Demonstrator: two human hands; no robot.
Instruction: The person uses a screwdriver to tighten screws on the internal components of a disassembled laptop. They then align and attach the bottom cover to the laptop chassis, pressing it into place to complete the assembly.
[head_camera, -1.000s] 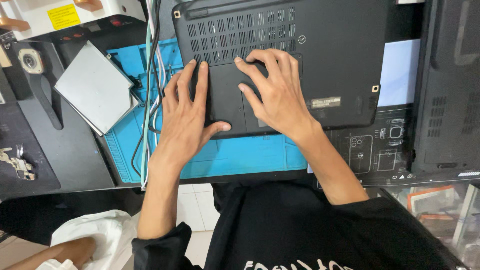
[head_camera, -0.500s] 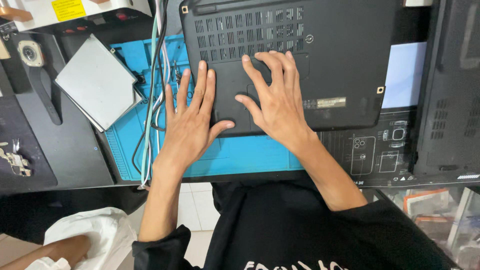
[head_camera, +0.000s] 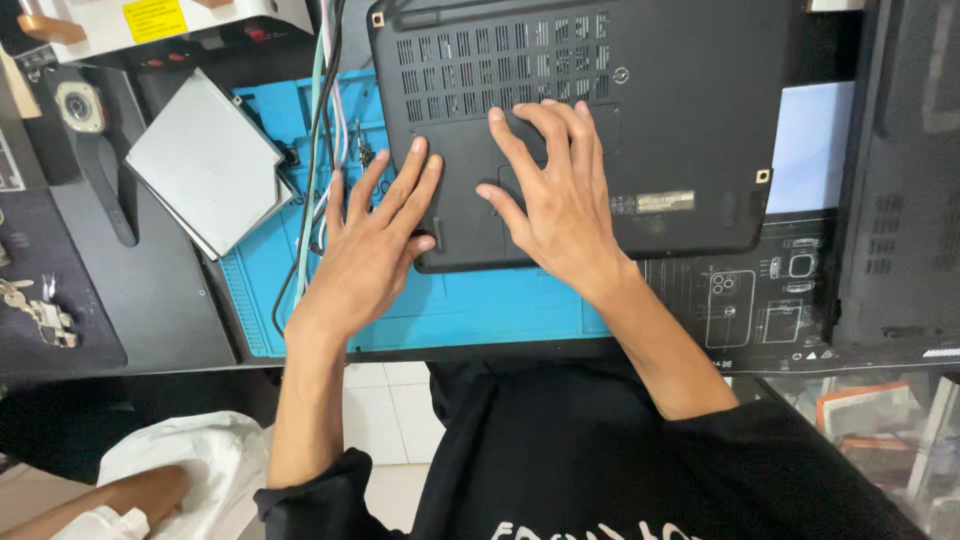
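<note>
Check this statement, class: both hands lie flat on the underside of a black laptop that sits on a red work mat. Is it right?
Not quite. The head view shows the left hand and the right hand flat on the upturned black laptop, but the work mat under it is blue, not red. The rest of the statement stands.
</note>
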